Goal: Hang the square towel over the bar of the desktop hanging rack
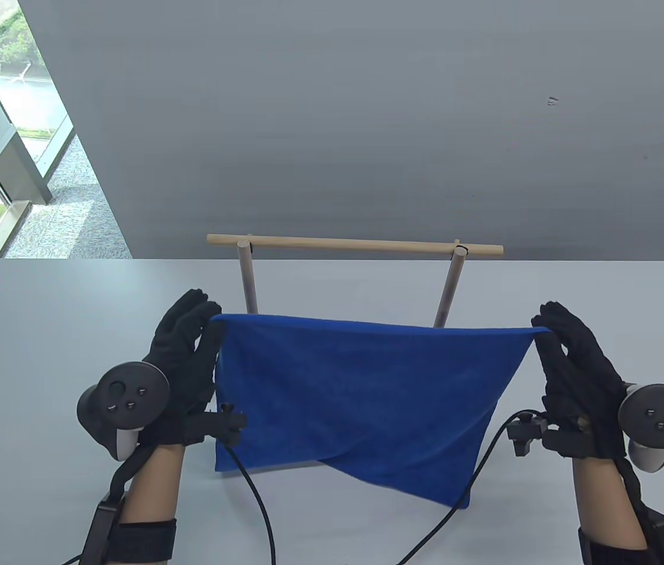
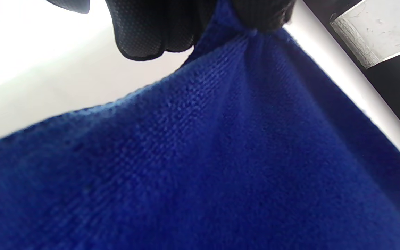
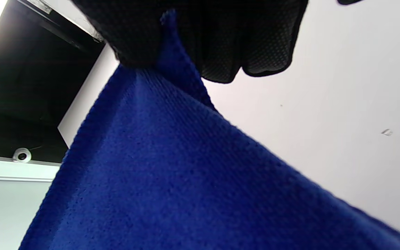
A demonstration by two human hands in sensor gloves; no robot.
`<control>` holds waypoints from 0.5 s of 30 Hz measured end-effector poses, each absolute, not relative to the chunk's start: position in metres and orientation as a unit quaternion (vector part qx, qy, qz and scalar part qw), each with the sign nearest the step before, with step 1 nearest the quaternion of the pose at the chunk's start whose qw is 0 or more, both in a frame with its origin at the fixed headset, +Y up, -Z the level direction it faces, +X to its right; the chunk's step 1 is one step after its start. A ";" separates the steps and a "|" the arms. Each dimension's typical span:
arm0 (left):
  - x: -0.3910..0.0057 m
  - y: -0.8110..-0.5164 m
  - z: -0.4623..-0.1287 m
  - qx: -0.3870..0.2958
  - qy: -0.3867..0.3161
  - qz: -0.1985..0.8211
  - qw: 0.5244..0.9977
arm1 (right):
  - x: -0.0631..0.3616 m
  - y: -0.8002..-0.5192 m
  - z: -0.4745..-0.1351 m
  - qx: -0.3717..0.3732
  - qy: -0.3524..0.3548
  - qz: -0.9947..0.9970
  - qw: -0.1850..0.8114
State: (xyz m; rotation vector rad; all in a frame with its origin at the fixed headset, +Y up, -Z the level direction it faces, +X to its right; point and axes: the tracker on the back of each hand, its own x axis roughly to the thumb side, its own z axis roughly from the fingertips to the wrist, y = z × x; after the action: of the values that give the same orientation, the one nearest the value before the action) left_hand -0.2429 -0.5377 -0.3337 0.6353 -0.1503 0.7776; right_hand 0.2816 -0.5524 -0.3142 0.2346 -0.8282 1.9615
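Grey wall and a corner window back the pale grey worktop (image 1: pixel 43 329), where a wooden rack bar on two upright posts (image 1: pixel 355 245) stands at the far edge. Nearer, the blue square microfibre towel (image 1: pixel 361 400) hangs stretched between both hands, its lower edge trailing on the worktop. The left hand (image 1: pixel 182 353) pinches one top corner between its fingers (image 2: pixel 151 31); the right hand (image 1: pixel 573 365) pinches the other. Best to keep the top edge taut and level, lift clear above the bar, then carry forward evenly. Open room lies either side; the glove cables by the towel's lower corner could snag.
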 end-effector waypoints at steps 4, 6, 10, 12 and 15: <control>-0.250 -0.514 -0.356 0.311 -0.067 0.404 0.858 | 0.277 -0.526 -0.333 0.107 -0.357 0.790 0.487; -0.251 -0.504 -0.368 0.315 -0.066 0.406 0.855 | 0.276 -0.513 -0.343 0.107 -0.368 0.786 0.484; -0.250 -0.476 -0.392 0.326 -0.063 0.365 0.870 | 0.274 -0.488 -0.366 0.096 -0.377 0.772 0.502; -0.249 -0.465 -0.404 0.330 -0.055 0.332 0.882 | 0.272 -0.481 -0.380 0.088 -0.362 0.766 0.523; -0.249 -0.457 -0.421 0.313 -0.041 0.309 0.897 | 0.272 -0.481 -0.404 0.064 -0.327 0.765 0.552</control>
State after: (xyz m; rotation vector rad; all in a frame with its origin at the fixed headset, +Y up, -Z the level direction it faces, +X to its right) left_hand -0.2491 -0.4573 -0.4207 0.6475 -0.0853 0.6394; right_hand 0.2716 -0.4808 -0.4043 0.1524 -0.7728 1.8084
